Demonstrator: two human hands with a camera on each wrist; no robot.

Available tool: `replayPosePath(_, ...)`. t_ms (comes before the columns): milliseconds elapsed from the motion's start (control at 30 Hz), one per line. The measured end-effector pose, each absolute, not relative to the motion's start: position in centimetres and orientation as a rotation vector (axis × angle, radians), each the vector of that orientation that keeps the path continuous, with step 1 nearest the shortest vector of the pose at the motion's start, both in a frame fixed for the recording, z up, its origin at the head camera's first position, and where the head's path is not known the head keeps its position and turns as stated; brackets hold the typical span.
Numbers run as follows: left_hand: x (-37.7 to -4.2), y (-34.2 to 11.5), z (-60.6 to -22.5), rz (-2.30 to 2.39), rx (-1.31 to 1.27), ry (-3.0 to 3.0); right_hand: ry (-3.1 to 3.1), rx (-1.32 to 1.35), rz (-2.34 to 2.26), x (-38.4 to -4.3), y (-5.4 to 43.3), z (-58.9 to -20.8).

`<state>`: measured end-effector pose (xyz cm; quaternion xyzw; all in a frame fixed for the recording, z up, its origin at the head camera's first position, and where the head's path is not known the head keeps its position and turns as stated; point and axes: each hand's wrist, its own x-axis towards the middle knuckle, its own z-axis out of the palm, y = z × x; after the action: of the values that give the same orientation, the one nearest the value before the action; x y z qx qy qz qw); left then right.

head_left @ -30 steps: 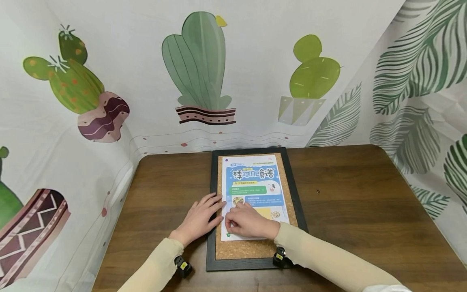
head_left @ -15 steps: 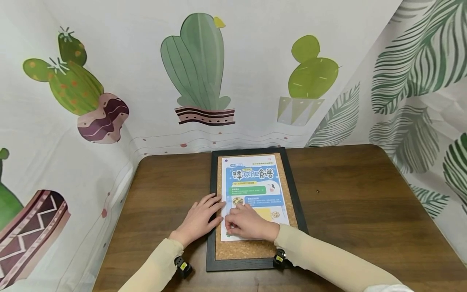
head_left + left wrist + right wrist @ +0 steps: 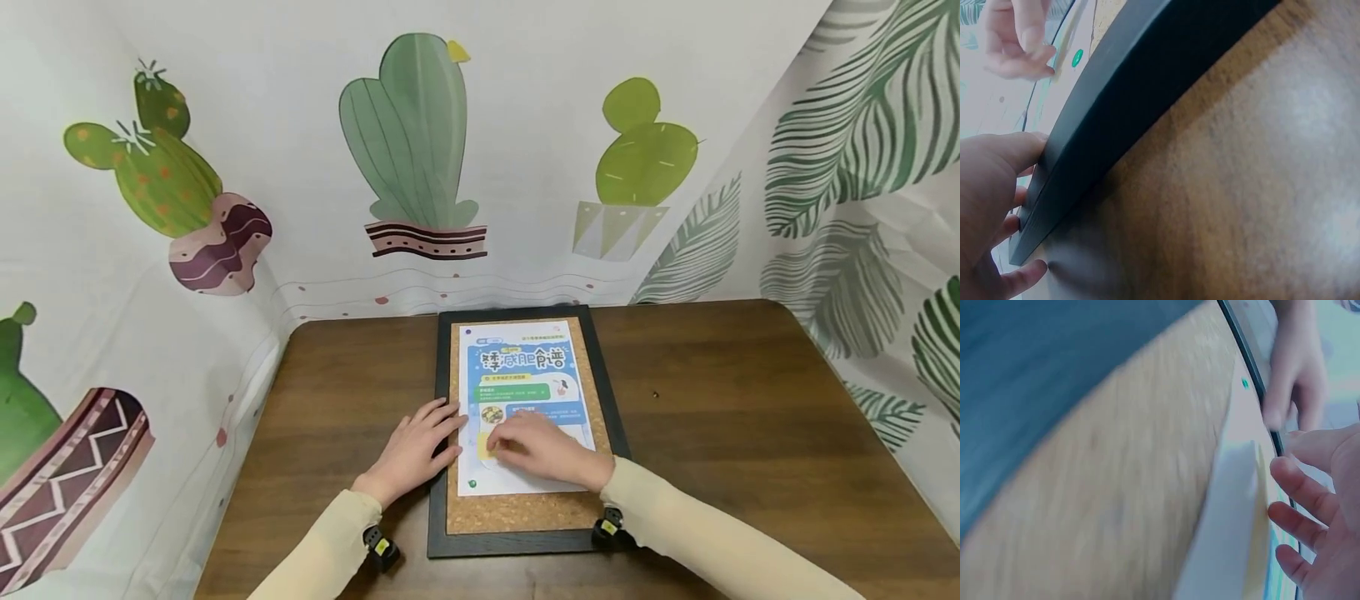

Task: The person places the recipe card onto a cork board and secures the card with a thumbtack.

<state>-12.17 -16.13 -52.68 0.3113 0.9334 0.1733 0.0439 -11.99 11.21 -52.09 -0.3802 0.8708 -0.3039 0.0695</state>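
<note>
A printed poster (image 3: 517, 392) lies on a cork board (image 3: 525, 515) with a black frame (image 3: 611, 400). My left hand (image 3: 414, 448) rests on the frame's left side, fingers spread, the tips reaching the poster's edge. Over the poster's lower half is my right hand (image 3: 546, 447), its fingers loosely bent; the right wrist view shows nothing between them. A green pushpin (image 3: 472, 483) sits in the poster's lower left corner, apart from both hands. At the upper left corner is a purple pushpin (image 3: 468, 332), and a faint pink one (image 3: 557, 328) appears at the upper right.
The board lies on a brown wooden table (image 3: 720, 467). A tiny dark thing (image 3: 655, 395) lies on the wood to the board's right. Behind the table hangs a white cloth (image 3: 525, 125) printed with cacti and leaves.
My right hand has come away from the green pushpin and moved to the right, so the pin now shows fully. The left hand keeps its place on the frame.
</note>
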Motion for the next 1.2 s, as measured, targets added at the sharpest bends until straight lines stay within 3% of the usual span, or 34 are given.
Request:
replayPosePath(667, -12.2, -16.2, -52.5, 0.534, 0.927, 2.837, 3.014, -0.618, -0.928, -13.8, 30.0, -51.2)
replayPosePath(1200, -12.1, -16.1, -52.4, 0.546, 0.92, 2.836, 2.999, -0.609, -0.796, -15.3, 35.3, -52.7)
